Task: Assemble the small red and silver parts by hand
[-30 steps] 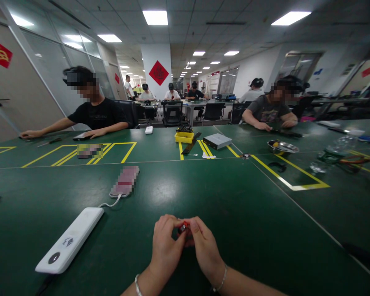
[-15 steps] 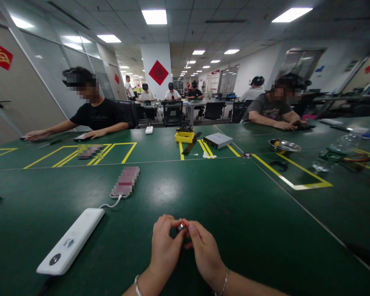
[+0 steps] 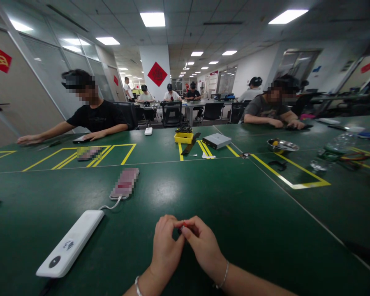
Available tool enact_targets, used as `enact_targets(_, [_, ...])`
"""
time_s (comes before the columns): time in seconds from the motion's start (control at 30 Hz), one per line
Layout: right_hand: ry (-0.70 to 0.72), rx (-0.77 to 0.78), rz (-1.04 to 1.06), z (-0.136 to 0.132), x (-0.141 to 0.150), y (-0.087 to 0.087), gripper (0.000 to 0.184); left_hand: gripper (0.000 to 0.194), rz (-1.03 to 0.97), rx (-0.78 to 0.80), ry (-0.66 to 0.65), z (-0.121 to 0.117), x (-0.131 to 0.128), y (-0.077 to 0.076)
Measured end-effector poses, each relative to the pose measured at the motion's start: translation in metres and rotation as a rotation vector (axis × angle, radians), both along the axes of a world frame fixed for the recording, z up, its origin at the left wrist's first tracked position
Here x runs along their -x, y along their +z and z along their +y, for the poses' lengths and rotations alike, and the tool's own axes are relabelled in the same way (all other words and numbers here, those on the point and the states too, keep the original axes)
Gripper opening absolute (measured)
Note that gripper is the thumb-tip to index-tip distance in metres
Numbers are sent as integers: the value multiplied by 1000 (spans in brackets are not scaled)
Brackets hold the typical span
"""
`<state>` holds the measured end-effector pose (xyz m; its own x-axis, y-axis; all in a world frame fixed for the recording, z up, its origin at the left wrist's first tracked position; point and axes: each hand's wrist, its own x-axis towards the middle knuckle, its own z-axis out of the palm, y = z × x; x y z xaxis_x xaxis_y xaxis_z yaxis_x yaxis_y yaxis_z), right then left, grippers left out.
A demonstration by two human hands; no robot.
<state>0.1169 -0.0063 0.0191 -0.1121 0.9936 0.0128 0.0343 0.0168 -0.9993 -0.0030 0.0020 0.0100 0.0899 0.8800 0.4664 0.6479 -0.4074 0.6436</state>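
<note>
Above the near part of the green table [image 3: 255, 230], both hands meet on a small red and dark object [image 3: 182, 226] with a shiny spot. Its kind is too small and covered to make out. My left hand [image 3: 167, 243] pinches it from the left between thumb and fingers. From the right, my right hand [image 3: 204, 242] closes on it with thumb and index finger, hiding most of it. Left of the hands lies a white power bank [image 3: 75, 238], joined by a white cable [image 3: 112, 205] to a phone [image 3: 125, 183].
Yellow tape outlines mark the table. Farther off are a yellow tray [image 3: 183, 138], a grey box [image 3: 216, 141], a metal bowl [image 3: 283, 145] and a plastic bottle [image 3: 337, 148]. Two people [image 3: 97, 115] [image 3: 265, 109] sit across the table; several others work behind.
My right thumb and fingers have shifted onto the small object and now cover more of it. My left hand keeps nearly the same hold. The view has tilted slightly.
</note>
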Motion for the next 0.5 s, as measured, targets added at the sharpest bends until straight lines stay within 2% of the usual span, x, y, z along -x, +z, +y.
enact_targets(0.1, [-44,30,-7,15,-11,6,17,20,51,-15,-29,2,2,-1])
enact_targets(0.2, [-220,-24,-178,43,-51,15,24,35,80,-10,-7,6,9,-3])
enact_targets(0.27, [-431,-95,-415,63,-96,21,27,34,91,17,26,11,15,-6])
enact_targets(0.33, [-640,-160,-719,76,-153,23,28,34,92,65,51,15,21,-10])
enact_targets(0.4, [-769,-194,-1010,79,-216,18,29,30,95,114,64,18,23,-13])
enact_targets(0.5, [-876,-20,-1192,67,-304,-3,29,29,107,174,64,19,22,-14])
